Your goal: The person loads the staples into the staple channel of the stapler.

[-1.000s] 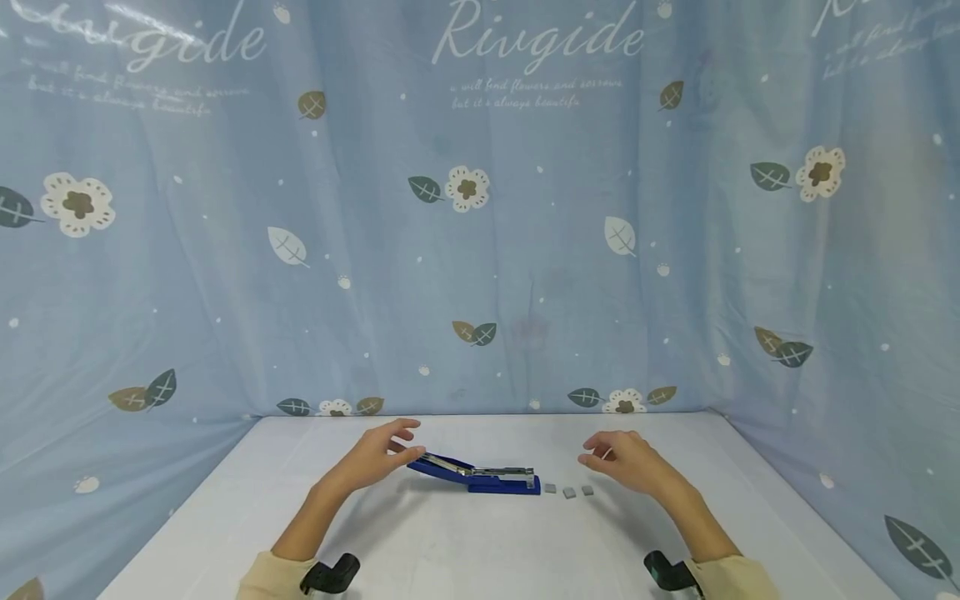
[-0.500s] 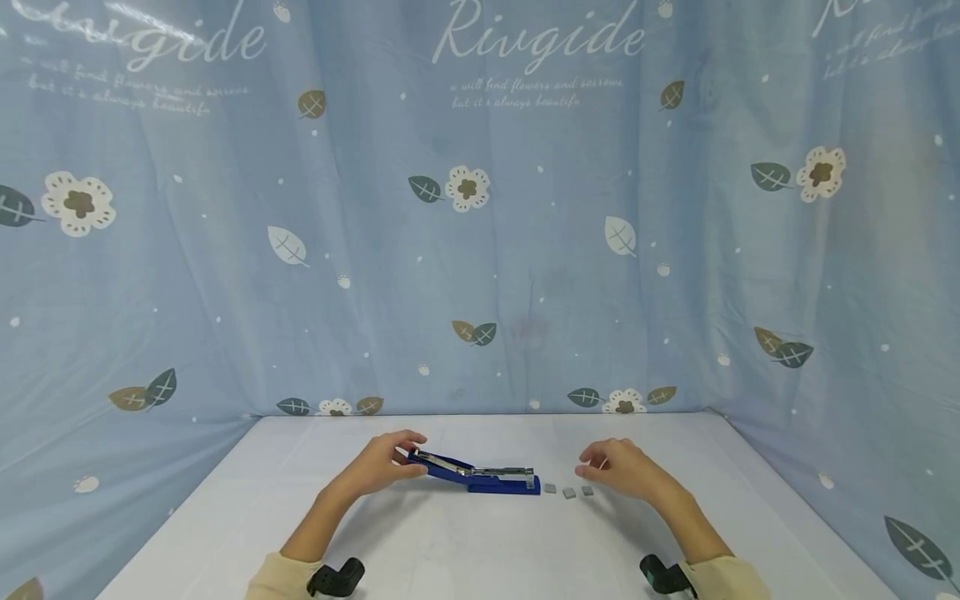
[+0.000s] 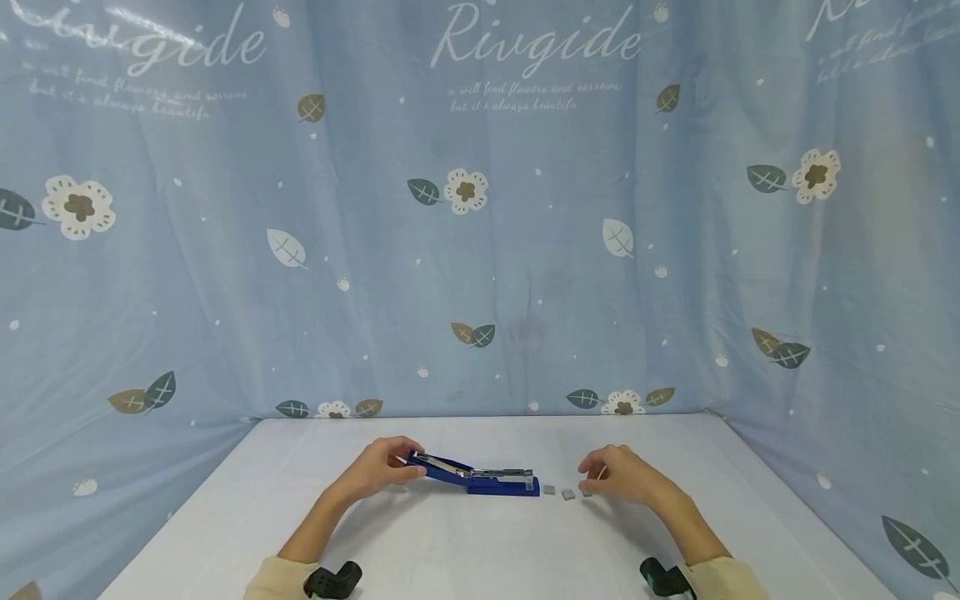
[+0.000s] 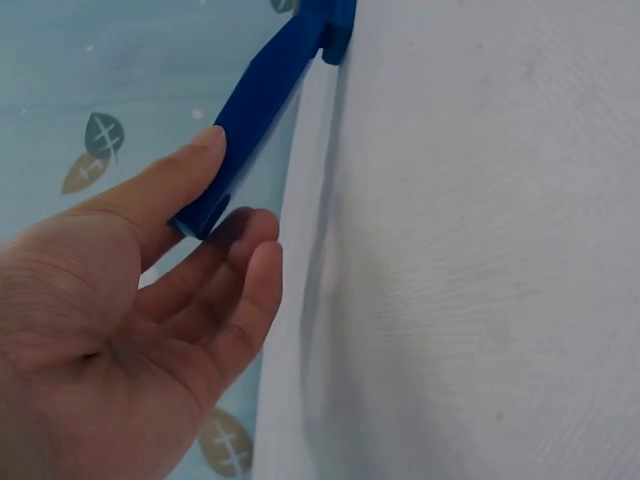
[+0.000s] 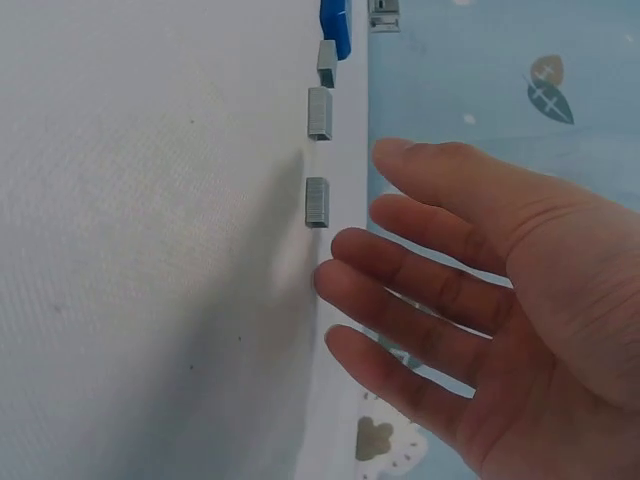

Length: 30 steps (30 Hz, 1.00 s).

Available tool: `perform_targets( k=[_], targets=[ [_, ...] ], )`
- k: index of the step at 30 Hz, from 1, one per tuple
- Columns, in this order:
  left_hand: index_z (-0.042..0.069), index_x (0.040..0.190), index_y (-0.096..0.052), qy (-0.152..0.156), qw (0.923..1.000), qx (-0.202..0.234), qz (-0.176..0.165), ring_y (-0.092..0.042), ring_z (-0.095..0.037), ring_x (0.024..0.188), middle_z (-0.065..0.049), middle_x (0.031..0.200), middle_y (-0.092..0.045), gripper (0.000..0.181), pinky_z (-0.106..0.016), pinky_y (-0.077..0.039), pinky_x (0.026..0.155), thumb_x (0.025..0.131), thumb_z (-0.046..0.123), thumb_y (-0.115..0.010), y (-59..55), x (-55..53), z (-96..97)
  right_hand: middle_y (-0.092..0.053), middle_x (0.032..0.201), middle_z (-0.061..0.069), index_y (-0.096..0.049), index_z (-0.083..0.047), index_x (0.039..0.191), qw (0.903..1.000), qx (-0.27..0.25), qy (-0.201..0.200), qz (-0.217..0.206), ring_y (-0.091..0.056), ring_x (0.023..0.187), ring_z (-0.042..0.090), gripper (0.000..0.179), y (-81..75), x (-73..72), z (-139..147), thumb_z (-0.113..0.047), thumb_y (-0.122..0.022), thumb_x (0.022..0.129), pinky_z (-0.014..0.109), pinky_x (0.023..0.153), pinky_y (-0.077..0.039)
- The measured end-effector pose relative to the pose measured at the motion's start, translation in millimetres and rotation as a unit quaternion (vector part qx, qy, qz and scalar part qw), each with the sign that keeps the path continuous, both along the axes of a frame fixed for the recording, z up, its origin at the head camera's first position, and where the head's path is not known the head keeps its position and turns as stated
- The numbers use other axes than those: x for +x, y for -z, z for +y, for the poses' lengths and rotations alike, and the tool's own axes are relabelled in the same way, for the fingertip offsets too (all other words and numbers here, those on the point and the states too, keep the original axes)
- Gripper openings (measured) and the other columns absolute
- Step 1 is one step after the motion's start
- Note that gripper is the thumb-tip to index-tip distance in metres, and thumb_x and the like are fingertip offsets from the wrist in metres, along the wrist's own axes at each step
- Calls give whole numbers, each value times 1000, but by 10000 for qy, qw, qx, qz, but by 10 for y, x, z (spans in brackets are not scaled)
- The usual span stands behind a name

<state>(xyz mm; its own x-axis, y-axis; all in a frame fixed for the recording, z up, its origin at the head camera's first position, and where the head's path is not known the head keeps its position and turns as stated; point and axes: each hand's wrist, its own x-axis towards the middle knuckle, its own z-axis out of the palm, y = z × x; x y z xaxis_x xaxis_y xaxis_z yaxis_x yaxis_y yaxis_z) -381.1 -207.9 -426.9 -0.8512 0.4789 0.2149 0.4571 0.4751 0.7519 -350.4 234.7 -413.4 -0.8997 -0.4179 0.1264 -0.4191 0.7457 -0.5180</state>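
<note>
A blue stapler (image 3: 502, 487) lies opened out on the white table, its top arm swung up and back to the left, metal rail showing. My left hand (image 3: 375, 468) pinches the end of that raised arm; in the left wrist view the thumb presses one side of the blue arm (image 4: 258, 105) and the fingers curl at the other. Three short grey staple strips lie right of the base: one near it (image 3: 549, 490), a middle one (image 3: 567, 494) and the rightmost strip (image 5: 317, 203). Over the rightmost, my right hand (image 3: 628, 477) hovers with loosely bent fingers, holding nothing.
The white table (image 3: 480, 550) reaches back to a blue patterned curtain (image 3: 480, 275) that also hangs along both sides. A black camera mount (image 3: 333, 580) sits at the left wrist, another mount (image 3: 663, 577) at the right.
My left hand has moved slightly right and down, from beside the stapler's raised arm to gripping its end. My right hand has lowered toward the rightmost staple strip, which it now partly covers.
</note>
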Motion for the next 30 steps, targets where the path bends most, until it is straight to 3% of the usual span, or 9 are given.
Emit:
perform_targets(
  k=[19,30],
  targets=[
    [3,117,-62,293,9994,156,-88,-68,-34,88,-17,105,-67,29,-40,-60,71,93,18,-68,42,-30,21,-71,87,2,-74,-6,95,9991,-191,-125,-365,-59,76,14,16,107,-26,84,-8,-79,79,22,66,-51],
    [2,119,-61,516,9977,356,-257,-67,-36,93,-21,108,-68,29,-41,-60,75,94,15,-66,78,-35,-29,-65,85,1,-72,-6,89,9997,-195,82,-86,-57,74,13,10,145,-28,64,-5,-77,81,20,61,-48]
  ],
)
